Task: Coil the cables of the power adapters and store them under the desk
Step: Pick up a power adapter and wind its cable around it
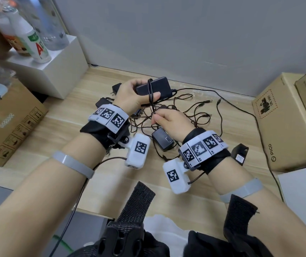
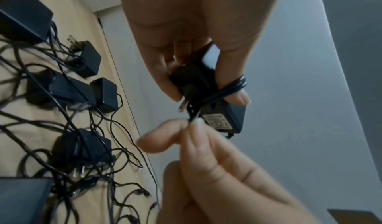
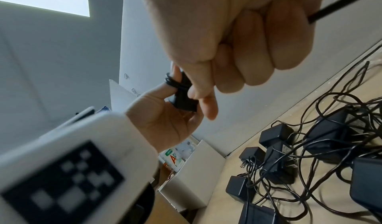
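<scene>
Nearest, on the wooden counter (image 1: 59, 127) between the two wrists, a small black adapter (image 1: 162, 140) lying flat, with another black adapter (image 1: 240, 153) just beside the right wrist. Above these, the right hand (image 1: 170, 123), fingers (image 3: 248, 51) clenched and pinching the thin black cable (image 1: 151, 97) between thumb and forefinger, seen close in the left wrist view as well (image 2: 193, 118). Just beyond, the left hand (image 1: 131, 95) lifted off the counter, fingers (image 2: 233, 61) and thumb curled round the held power adapter (image 1: 154, 88), a flat black brick with a label (image 2: 219, 121) on one face and metal prongs (image 2: 183, 105) sticking out near the thumb. Cable wound in a few turns across the brick's middle and over one left finger, running taut down to the right hand's pinch. Spread on the counter under and behind both hands, a loose tangle of cables (image 1: 194, 112) with several more black adapters (image 2: 80, 59) mixed in, barrel plugs (image 1: 208, 102) lying at the far ends. To the right, a brown cardboard box (image 1: 285, 123) at the counter's edge; to the left, another cardboard box (image 1: 13, 130). Farther back on the left, a white box (image 1: 63, 64) carrying bottles (image 1: 35, 43), against the grey wall (image 1: 185, 34).
</scene>
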Motion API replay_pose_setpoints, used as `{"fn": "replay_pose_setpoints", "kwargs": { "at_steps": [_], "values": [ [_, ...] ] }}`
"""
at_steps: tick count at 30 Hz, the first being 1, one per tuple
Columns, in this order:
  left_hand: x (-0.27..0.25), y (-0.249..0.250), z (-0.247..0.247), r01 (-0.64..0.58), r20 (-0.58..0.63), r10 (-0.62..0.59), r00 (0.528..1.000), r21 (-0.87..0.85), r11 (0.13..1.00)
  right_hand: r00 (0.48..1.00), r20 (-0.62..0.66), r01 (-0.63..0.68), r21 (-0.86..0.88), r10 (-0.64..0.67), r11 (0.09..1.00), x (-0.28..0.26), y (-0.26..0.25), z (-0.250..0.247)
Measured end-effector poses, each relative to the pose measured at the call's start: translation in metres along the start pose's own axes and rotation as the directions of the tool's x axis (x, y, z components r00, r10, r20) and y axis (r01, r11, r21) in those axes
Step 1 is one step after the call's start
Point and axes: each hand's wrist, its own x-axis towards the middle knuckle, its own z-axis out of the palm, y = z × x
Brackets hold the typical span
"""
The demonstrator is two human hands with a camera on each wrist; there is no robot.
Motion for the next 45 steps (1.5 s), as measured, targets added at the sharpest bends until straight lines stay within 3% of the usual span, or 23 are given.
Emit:
{"fn": "replay_pose_setpoints", "kwargs": {
  "at_steps": [3,5,7,9,13,16,18,20,25,30,39,45],
  "values": [
    [0.003,-0.010,-0.002,-0.064,-0.064,0.078,0.995,0.205,0.977,0.998,0.032,0.053,-0.025,-0.053,0.998,-0.003,-0.006,0.000],
    [0.003,-0.016,-0.005,-0.105,-0.067,0.147,0.987,0.422,0.901,0.996,-0.019,0.087,-0.060,-0.088,0.994,-0.006,-0.010,-0.002],
    [0.002,-0.024,-0.009,-0.139,0.024,0.160,0.987,0.626,0.767,0.984,-0.112,0.125,-0.138,-0.141,0.982,-0.009,-0.014,-0.008],
    [0.000,-0.030,-0.013,-0.124,0.111,0.065,0.992,0.691,0.712,0.963,-0.197,0.144,-0.200,-0.183,0.969,-0.009,-0.015,-0.018],
    [-0.006,-0.030,-0.021,-0.086,0.236,-0.070,0.969,0.591,0.802,0.947,-0.293,0.100,-0.111,-0.129,0.989,-0.003,-0.002,-0.033],
    [-0.010,-0.021,-0.024,-0.058,0.412,-0.139,0.900,0.432,0.900,0.945,-0.326,0.030,-0.016,-0.034,0.999,0.004,0.012,-0.033],
    [-0.011,-0.017,-0.025,-0.044,0.502,-0.137,0.854,0.332,0.942,0.943,-0.333,0.009,0.073,0.016,0.997,0.007,0.020,-0.031],
    [-0.012,-0.015,-0.025,-0.034,0.540,-0.073,0.838,0.186,0.982,0.945,-0.323,-0.010,0.150,0.058,0.989,0.007,0.026,-0.025],
    [-0.012,-0.013,-0.016,0.049,0.422,0.044,0.905,-0.208,0.977,0.968,-0.210,-0.080,0.253,0.135,0.964,0.001,0.030,-0.002],
    [-0.010,-0.013,0.002,0.046,0.246,0.033,0.969,-0.307,0.951,0.988,-0.113,-0.086,0.149,0.103,0.985,0.003,0.021,0.010],
    [-0.008,-0.015,0.010,-0.057,0.015,0.057,0.998,-0.002,0.998,0.996,-0.042,-0.083,0.051,0.085,0.995,0.000,0.022,0.015],
    [-0.002,-0.029,0.002,-0.105,-0.024,0.119,0.993,0.323,0.941,0.990,-0.129,-0.052,-0.014,0.050,0.999,-0.007,0.016,0.010]
  ]
}}
